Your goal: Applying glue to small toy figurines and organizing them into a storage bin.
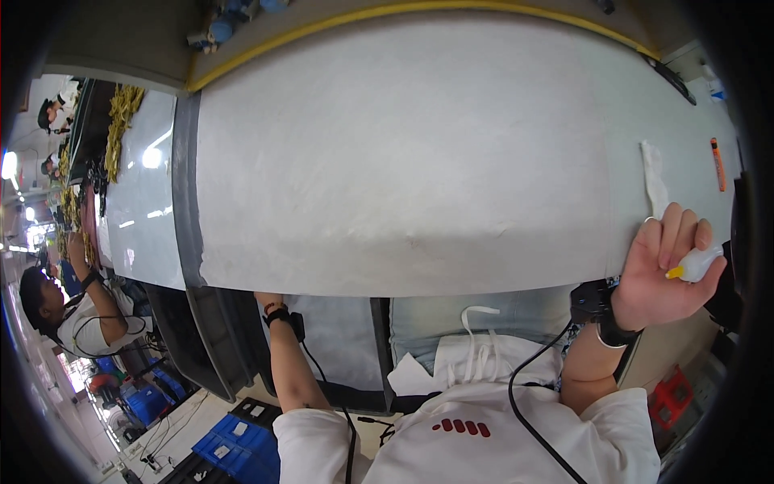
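Observation:
At the right end of the table, my right hand (pixel 657 282) is raised with the palm showing. It holds a small white squeeze bottle (pixel 703 261) with a yellow tip between thumb and fingers, the tip pointing left. Just beyond that hand, a white strip of cloth or tissue (pixel 654 177) lies on the table. My left hand (pixel 267 299) is down at the table's front edge, over a grey-lined drawer or bin (pixel 343 343). The edge hides its fingers, so what it touches cannot be seen.
A white sheet (pixel 403 145) covers most of the table. On the right lie an orange marker (pixel 717 164) and a slim black tool (pixel 671 79). A yellow-edged shelf (pixel 387 13) borders the back. At left, another person (pixel 89 310) works at a neighbouring table. Cables run along both my arms.

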Motion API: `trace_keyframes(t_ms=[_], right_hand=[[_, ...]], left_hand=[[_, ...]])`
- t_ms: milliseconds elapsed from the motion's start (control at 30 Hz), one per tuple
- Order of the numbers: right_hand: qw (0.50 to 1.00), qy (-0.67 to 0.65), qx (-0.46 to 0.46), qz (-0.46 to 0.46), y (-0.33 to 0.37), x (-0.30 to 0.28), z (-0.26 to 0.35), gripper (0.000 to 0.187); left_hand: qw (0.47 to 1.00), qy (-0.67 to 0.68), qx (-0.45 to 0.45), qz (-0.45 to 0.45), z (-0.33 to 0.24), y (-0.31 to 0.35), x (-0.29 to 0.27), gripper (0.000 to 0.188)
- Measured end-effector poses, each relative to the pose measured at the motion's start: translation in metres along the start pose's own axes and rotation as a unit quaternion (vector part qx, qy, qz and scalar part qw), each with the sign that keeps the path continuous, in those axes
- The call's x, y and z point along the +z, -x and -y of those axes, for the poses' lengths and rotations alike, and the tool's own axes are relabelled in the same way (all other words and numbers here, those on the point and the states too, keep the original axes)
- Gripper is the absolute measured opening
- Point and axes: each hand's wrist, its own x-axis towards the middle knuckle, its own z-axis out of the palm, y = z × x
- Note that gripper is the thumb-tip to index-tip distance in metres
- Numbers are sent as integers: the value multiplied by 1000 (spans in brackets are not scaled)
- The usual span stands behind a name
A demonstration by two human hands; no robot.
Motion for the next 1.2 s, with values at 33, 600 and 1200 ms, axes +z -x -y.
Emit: trace_keyframes(t_ms=[33, 600, 1200], right_hand=[[1000, -10, -4, 4, 1, 3, -5, 27], [930, 234, -168, -228, -16, -63, 33, 45], [921, 334, -178, -89, -20, -62, 43, 32]], left_hand=[[996, 6, -83, 21, -15, -8, -26, 33], [922, 144, 352, -75, -392, -128, -400, 20], [837, 239, 493, -4, -576, -243, -336, 25]])
